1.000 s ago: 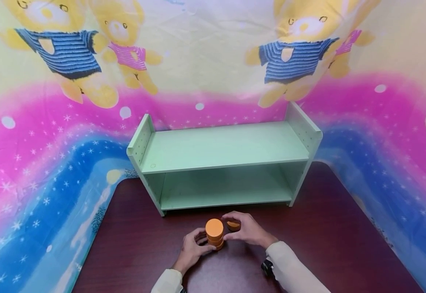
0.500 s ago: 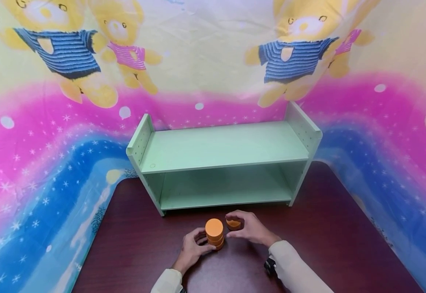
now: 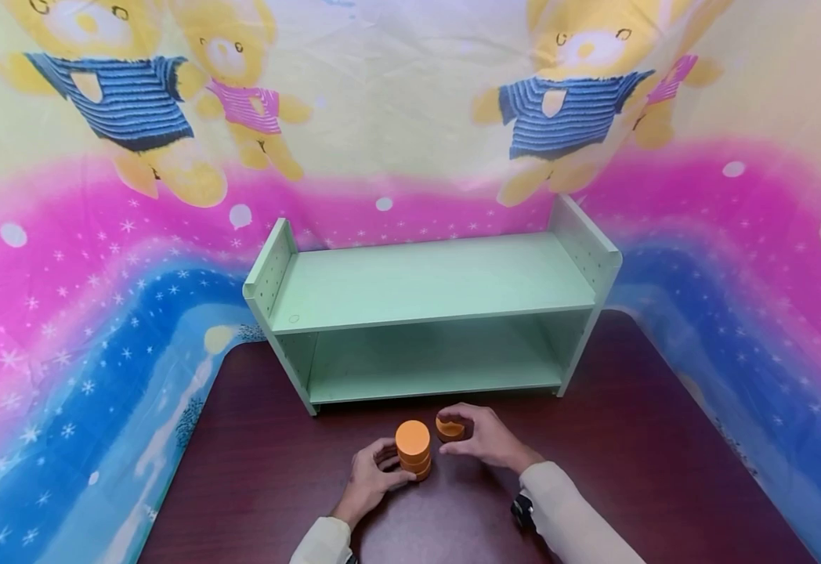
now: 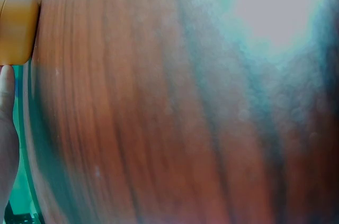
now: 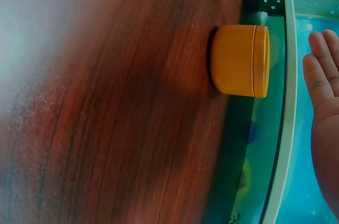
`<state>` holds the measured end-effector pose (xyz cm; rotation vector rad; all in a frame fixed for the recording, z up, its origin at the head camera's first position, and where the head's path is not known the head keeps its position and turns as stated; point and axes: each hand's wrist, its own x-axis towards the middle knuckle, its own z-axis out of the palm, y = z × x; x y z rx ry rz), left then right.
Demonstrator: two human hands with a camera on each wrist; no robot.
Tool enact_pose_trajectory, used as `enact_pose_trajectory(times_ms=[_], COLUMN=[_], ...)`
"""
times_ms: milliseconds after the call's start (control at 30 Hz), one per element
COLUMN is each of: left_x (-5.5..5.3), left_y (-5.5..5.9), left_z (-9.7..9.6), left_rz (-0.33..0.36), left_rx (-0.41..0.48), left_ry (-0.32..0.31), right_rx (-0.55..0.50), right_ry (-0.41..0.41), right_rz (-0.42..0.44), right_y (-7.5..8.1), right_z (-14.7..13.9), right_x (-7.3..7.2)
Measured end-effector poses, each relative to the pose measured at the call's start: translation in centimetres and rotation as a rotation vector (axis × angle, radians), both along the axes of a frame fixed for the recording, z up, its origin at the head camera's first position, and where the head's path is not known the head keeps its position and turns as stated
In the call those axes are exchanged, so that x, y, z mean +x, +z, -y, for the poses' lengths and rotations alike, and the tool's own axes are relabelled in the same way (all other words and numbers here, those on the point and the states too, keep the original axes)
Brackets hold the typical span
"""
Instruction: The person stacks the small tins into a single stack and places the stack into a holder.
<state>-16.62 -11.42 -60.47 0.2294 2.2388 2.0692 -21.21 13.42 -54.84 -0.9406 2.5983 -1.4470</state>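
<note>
Orange stack (image 3: 414, 453) between left-hand fingers (image 3: 382, 446)

A dark reddish-brown, wood-grained bench (image 3: 241, 470) carries a pale green, rectangular, two-level shelf unit (image 3: 439, 282). On the bench in front of the shelf unit stands one smooth orange cylindrical lidded container (image 5: 241, 61); farther out from the shelf unit stands an upright stack of orange cylindrical containers (image 3: 414, 448).
</note>
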Motion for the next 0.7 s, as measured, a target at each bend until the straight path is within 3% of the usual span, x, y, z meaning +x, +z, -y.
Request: enact_pose_trajectory(times_ms=[167, 367, 467, 700], left_x=[0.3, 0.9, 0.8, 0.1], left_y=[1.1, 2.8, 2.4, 0.3], left_z=[-0.1, -0.2, -0.2, 0.0], left_rz=[-0.01, -0.009, -0.009, -0.032], left_rx=[0.012, 0.015, 0.018, 0.005], left_ry=[-0.01, -0.021, -0.022, -0.005], right_rx=[-0.013, -0.017, -0.013, 0.002], right_ry=[-0.021, -0.031, -0.036, -0.075], right_rz=[-0.026, 0.003, 0.006, 0.031], right_y=[-0.2, -0.6, -0.8, -1.1], right_z=[-0.2, -0.4, -0.5, -0.7], right_x=[-0.2, -0.4, -0.5, -0.6])
